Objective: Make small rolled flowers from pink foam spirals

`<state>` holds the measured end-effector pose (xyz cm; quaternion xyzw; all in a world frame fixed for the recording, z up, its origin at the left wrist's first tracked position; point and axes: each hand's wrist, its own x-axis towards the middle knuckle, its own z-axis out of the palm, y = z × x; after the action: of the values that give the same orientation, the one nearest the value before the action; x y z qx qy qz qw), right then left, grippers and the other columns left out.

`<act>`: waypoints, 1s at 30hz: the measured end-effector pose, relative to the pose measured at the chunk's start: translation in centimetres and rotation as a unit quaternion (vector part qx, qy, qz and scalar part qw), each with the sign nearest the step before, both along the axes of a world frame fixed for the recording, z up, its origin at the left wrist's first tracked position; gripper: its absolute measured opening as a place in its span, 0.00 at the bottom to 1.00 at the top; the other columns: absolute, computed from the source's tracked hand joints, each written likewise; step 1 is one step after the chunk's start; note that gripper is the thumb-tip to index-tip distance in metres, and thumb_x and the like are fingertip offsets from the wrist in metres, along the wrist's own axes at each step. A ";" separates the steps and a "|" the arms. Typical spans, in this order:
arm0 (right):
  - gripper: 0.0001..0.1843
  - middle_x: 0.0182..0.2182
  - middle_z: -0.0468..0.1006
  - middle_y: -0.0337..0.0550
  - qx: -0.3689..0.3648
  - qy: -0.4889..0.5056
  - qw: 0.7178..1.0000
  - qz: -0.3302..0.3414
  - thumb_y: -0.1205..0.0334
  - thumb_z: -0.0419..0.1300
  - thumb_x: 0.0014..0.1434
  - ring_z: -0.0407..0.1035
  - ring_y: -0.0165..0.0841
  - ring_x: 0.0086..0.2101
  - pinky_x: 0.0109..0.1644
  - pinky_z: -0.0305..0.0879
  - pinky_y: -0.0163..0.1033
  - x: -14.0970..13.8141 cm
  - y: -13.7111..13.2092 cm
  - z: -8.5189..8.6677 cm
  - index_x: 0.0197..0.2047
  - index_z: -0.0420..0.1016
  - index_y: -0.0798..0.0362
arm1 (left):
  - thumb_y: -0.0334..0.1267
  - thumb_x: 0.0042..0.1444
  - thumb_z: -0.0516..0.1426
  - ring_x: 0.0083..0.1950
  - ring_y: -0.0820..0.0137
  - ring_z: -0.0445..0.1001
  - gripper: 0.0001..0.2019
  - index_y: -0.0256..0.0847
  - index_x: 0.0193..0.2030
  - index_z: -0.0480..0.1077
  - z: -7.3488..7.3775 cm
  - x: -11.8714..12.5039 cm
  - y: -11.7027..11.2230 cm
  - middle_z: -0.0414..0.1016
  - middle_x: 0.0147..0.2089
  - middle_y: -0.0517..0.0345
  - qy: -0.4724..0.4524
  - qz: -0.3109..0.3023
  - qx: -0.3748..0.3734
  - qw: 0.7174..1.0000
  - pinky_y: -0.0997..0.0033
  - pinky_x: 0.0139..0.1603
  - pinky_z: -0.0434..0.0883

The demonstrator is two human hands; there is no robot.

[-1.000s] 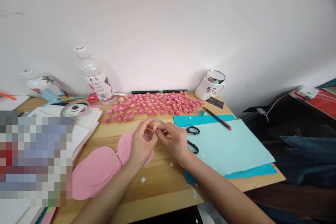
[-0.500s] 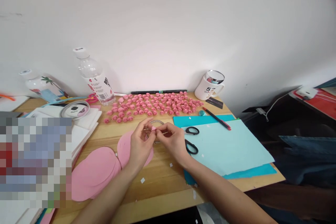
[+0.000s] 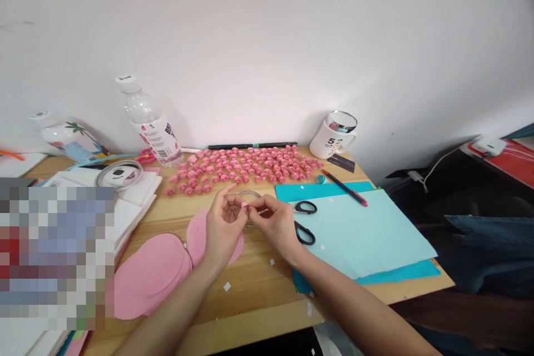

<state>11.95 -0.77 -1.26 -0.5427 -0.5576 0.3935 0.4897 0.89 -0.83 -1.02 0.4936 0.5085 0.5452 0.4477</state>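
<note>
Between the fingertips of my left hand and my right hand is a small rolled piece of pink paper, mostly covered by the fingers. Both hands are closed in a pinch on it. Behind them on the desk lies a roll of tape, partly hidden. Two stacks of pink paper circles rest to the left: one larger stack and another partly under my left hand. Many small pink paper roses spread along the back of the desk. Black-handled scissors lie beside my right hand.
Light blue paper covers the desk's right side, with a dark pen across its top. A white mug stands at back right, a clear bottle at back left. Papers are piled at left. Small white scraps lie about.
The fingers have shifted very slightly around the pink paper, which shows a little less. Everything else stays in place.
</note>
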 end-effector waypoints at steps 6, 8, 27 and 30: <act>0.07 0.21 0.76 0.41 -0.049 0.059 0.997 -0.012 0.60 0.59 0.46 0.69 0.30 0.23 0.26 0.65 0.33 -0.1 0.3 -0.1 0.23 0.72 0.56 | 0.32 0.46 0.58 0.37 0.73 0.71 0.23 0.42 0.51 0.61 -0.1 0.2 0.1 0.69 0.33 0.60 -0.055 0.022 -0.004 0.998 0.72 0.39 0.69; 0.08 0.22 0.76 0.42 -0.049 0.061 0.997 -0.020 0.60 0.59 0.46 0.69 0.30 0.23 0.26 0.65 0.33 0.0 0.4 -0.1 0.24 0.73 0.57 | 0.32 0.45 0.59 0.38 0.72 0.71 0.23 0.41 0.50 0.62 -0.1 0.2 0.1 0.69 0.36 0.58 -0.056 0.017 -0.004 0.998 0.71 0.41 0.69; 0.07 0.20 0.75 0.39 -0.071 0.106 0.992 -0.013 0.61 0.60 0.45 0.68 0.29 0.23 0.27 0.64 0.33 -0.4 0.2 -0.2 0.23 0.71 0.56 | 0.34 0.45 0.59 0.36 0.71 0.74 0.08 0.38 0.35 0.71 -0.2 0.1 -0.1 0.76 0.33 0.58 -0.011 0.036 -0.018 0.999 0.74 0.38 0.71; 0.07 0.21 0.75 0.39 -0.061 0.102 0.993 -0.014 0.60 0.60 0.46 0.68 0.29 0.24 0.28 0.64 0.33 -0.3 0.3 -0.1 0.24 0.72 0.56 | 0.34 0.45 0.59 0.36 0.68 0.75 0.07 0.38 0.33 0.74 -0.1 0.0 -0.2 0.78 0.35 0.56 0.017 0.029 -0.011 0.999 0.71 0.39 0.72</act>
<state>11.68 -0.52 -1.39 -0.5358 -0.4723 0.4732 0.5156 0.91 -1.01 -1.15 0.4829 0.5360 0.5442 0.4281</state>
